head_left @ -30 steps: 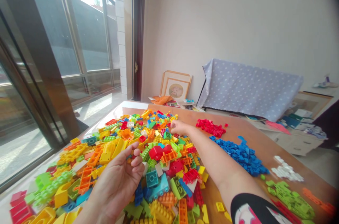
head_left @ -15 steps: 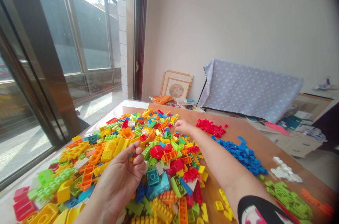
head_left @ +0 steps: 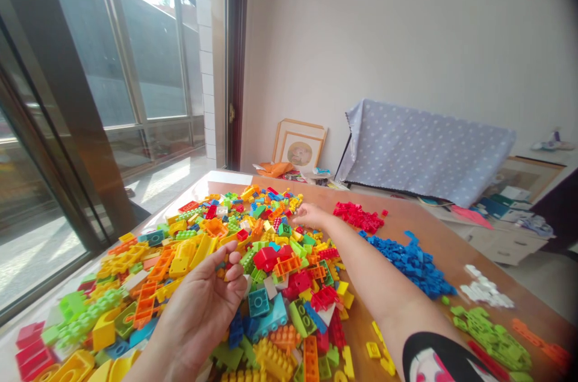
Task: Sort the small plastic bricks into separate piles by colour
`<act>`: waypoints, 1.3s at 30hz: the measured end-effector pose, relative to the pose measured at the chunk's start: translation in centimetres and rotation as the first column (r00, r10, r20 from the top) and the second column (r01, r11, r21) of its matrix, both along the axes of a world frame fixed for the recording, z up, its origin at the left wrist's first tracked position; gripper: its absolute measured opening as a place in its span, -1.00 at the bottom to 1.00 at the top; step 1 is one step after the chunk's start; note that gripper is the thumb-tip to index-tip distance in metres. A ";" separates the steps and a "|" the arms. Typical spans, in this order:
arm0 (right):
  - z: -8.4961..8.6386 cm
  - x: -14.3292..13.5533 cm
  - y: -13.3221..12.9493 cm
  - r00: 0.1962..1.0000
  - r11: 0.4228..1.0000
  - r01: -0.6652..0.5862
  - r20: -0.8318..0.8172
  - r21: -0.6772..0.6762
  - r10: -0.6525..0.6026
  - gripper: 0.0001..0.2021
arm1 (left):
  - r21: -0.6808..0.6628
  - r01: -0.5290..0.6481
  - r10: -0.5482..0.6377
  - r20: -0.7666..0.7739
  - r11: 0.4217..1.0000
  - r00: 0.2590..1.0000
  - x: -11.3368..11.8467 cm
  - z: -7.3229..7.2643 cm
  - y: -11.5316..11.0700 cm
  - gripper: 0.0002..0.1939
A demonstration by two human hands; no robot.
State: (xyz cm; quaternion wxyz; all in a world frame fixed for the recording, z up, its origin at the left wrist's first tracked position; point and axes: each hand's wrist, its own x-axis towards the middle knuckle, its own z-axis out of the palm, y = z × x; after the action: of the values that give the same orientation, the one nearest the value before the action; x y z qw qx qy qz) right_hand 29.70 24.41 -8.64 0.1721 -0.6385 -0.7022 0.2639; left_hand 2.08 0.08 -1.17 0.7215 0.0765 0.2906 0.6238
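A large mixed heap of toy building bricks (head_left: pixel 266 316) in many colours spreads beneath both hands. My left hand (head_left: pixel 203 300) is held palm up over the near middle of the heap, fingers curled toward the thumb. Small yellow-orange bits show between those fingers, too small to make out. Farther off, my right hand (head_left: pixel 311 215) reaches to the heap's far right edge, its bent fingertips down among small yellow bricks (head_left: pixel 295 201). What those fingertips pinch, if anything, is hidden.
Sorted piles lie right of my forearm: red bricks (head_left: pixel 356 217), blue bricks (head_left: pixel 409 261), white bricks (head_left: pixel 485 288), green pieces (head_left: pixel 492 334) and orange pieces (head_left: pixel 542 343). A few yellow bricks (head_left: pixel 374 350) lie beside my forearm. A polka-dot cloth (head_left: pixel 428 150) hangs behind the brown table (head_left: pixel 445 225).
My right hand has shifted very slightly left at the heap's far edge. My left hand keeps its curled pose. The whole view has drifted a little.
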 end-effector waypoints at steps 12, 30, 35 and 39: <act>-0.6 -0.5 0.1 0.998 0.999 0.041 0.043 -0.025 -0.040 -0.83 | 0.014 0.016 -0.016 0.001 1.000 1.000 -0.1 -0.6 0.1 -0.87; 1.2 -0.9 -1.8 0.966 0.973 0.168 -0.173 -0.155 -0.195 -0.82 | -0.011 0.025 -0.024 0.076 1.000 0.997 -0.4 -0.3 -0.1 -0.87; 3.4 -0.9 -3.2 0.912 0.969 0.140 -0.354 -0.205 -0.206 -0.84 | -0.088 -0.018 0.028 0.116 0.996 0.993 -0.4 0.1 0.0 -0.82; 6.8 -2.6 -5.1 0.874 0.976 -0.010 -0.476 -0.218 -0.097 -0.88 | -0.083 -0.041 0.052 0.139 0.996 0.989 -0.1 0.2 -0.1 -0.73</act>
State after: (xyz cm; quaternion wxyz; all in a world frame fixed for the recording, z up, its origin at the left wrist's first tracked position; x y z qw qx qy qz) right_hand 27.14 19.35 -1.80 0.2782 -0.5829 -0.5897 0.4849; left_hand 1.96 0.02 -0.92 0.7279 -0.0035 0.2655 0.6321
